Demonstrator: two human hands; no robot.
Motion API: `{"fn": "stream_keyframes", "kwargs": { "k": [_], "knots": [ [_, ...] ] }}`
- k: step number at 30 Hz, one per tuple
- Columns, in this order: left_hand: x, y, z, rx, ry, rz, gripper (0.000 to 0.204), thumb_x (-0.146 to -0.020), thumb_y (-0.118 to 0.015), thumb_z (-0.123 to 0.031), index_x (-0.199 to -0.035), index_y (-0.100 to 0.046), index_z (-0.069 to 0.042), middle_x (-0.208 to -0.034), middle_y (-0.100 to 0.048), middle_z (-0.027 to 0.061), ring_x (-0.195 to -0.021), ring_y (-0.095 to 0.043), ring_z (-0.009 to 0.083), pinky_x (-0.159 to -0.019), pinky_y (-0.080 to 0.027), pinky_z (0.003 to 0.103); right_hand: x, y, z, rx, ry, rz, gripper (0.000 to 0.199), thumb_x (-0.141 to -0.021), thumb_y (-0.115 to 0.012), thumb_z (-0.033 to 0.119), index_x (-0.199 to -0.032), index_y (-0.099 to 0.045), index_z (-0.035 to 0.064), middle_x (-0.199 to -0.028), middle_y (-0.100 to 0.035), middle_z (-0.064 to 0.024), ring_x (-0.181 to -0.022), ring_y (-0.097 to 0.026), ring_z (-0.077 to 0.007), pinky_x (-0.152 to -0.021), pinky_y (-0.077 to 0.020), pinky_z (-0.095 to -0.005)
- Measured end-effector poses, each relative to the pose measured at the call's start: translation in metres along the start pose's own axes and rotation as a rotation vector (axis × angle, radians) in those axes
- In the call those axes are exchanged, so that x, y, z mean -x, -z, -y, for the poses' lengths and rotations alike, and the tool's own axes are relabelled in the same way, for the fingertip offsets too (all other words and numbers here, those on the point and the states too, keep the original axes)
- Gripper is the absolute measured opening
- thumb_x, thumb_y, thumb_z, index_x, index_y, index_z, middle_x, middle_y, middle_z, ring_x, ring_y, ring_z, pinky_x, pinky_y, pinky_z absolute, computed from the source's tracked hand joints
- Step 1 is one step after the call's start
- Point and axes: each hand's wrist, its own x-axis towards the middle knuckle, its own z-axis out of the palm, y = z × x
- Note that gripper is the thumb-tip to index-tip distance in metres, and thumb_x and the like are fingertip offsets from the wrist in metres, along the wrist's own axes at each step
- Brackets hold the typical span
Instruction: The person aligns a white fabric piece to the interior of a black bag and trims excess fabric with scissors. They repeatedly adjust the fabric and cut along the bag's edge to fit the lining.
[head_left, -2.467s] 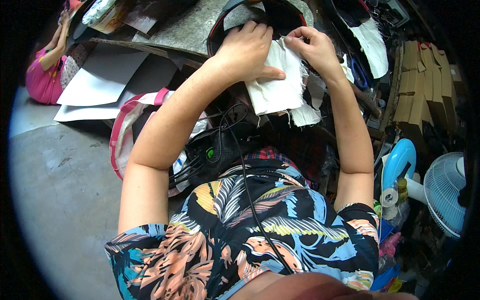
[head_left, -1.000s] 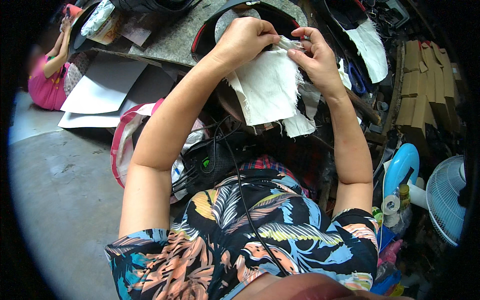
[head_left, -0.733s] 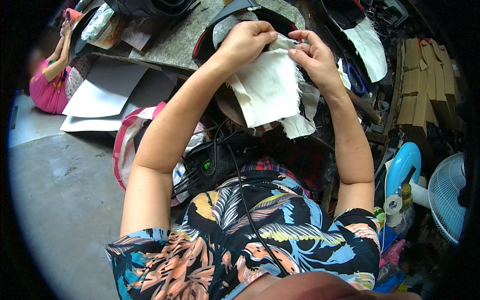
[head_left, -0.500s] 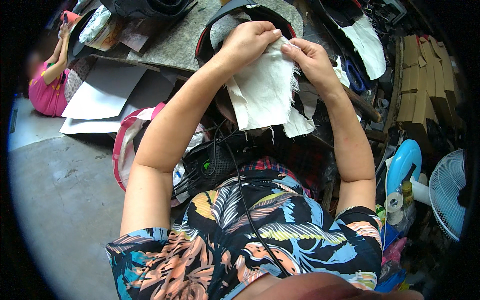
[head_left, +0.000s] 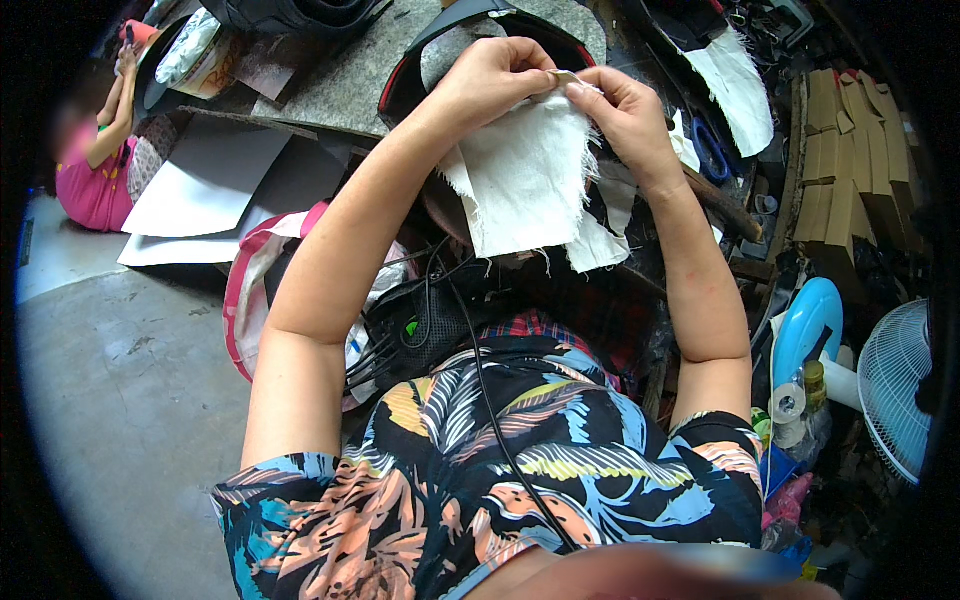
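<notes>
A piece of white cloth point(head_left: 525, 185) with frayed edges hangs down from my two hands over the near edge of the worktable. My left hand point(head_left: 492, 80) pinches its top edge, fingers curled. Just to the right, my right hand point(head_left: 622, 108) grips the same edge between thumb and fingers. Behind the cloth lies a curved black piece with red edging point(head_left: 445, 35), partly covered by my left hand and forearm. A smaller white scrap point(head_left: 600, 250) hangs below the cloth's right side.
At the back right lie another frayed white cloth point(head_left: 735, 90) and blue-handled scissors point(head_left: 710, 150). Cardboard pieces point(head_left: 840, 170) are stacked at the right, above a fan point(head_left: 895, 390). White sheets point(head_left: 205, 185) jut out at the left. A person in pink point(head_left: 95, 190) sits at the far left.
The hanging cloth has shifted slightly, and its folded left edge now lies flatter. My left hand has risen a little, still pinching the top edge; the right hand has barely moved.
</notes>
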Motion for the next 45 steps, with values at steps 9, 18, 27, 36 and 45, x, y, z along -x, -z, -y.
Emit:
{"fn": "stream_keyframes", "kwargs": {
  "k": [9,18,27,36,45],
  "knots": [
    [0.006,-0.003,-0.003,-0.090,0.027,0.099,0.027,-0.096,-0.066,-0.025,-0.107,-0.072,-0.002,-0.087,-0.069,0.0014,-0.076,-0.060,0.0072,-0.070,-0.049,0.022,-0.001,0.004,-0.001,0.087,0.049,0.014,0.017,-0.093,-0.067,0.013,-0.103,-0.071,0.0002,-0.084,-0.070,-0.0025,-0.070,-0.060,-0.0055,-0.063,-0.0463,-0.0197],
    [0.001,-0.007,0.004,0.031,0.029,0.096,0.026,-0.094,-0.064,-0.024,-0.103,-0.072,-0.002,-0.076,-0.067,0.0030,-0.069,-0.057,0.0083,-0.066,-0.048,0.027,-0.003,0.011,0.002,-0.060,-0.065,0.051,0.026,-0.100,-0.057,0.022,-0.103,-0.070,0.0003,-0.077,-0.062,0.0039,-0.062,-0.050,-0.0011,-0.055,-0.0401,-0.0175],
    [0.003,-0.005,0.007,0.018,-0.088,0.058,0.020,-0.091,-0.068,-0.017,-0.105,-0.064,-0.003,-0.076,-0.061,0.0017,-0.071,-0.056,0.0097,-0.065,-0.046,0.026,0.000,0.007,0.015,-0.008,-0.120,0.090,0.022,-0.097,-0.066,0.017,-0.110,-0.070,0.0005,-0.090,-0.068,-0.0002,-0.073,-0.059,-0.0024,-0.063,-0.0464,-0.0171],
    [0.024,-0.004,-0.007,-0.210,-0.144,-0.032,0.017,-0.089,-0.070,-0.007,-0.104,-0.063,-0.004,-0.091,-0.065,0.0041,-0.086,-0.062,0.0123,-0.079,-0.051,0.025,0.002,0.014,0.017,-0.029,0.029,0.160,0.019,-0.095,-0.069,0.014,-0.109,-0.074,0.0014,-0.095,-0.073,-0.0040,-0.087,-0.066,-0.0076,-0.079,-0.0526,-0.0207],
    [0.021,-0.002,-0.005,-0.201,-0.099,-0.059,0.014,-0.087,-0.072,-0.011,-0.096,-0.067,-0.002,-0.084,-0.067,0.0056,-0.078,-0.064,0.0119,-0.070,-0.053,0.027,0.009,-0.003,0.023,0.251,0.192,-0.017,0.011,-0.087,-0.076,0.017,-0.096,-0.076,0.0100,-0.084,-0.072,-0.0026,-0.075,-0.068,-0.0110,-0.067,-0.0546,-0.0247]
  ]
}}
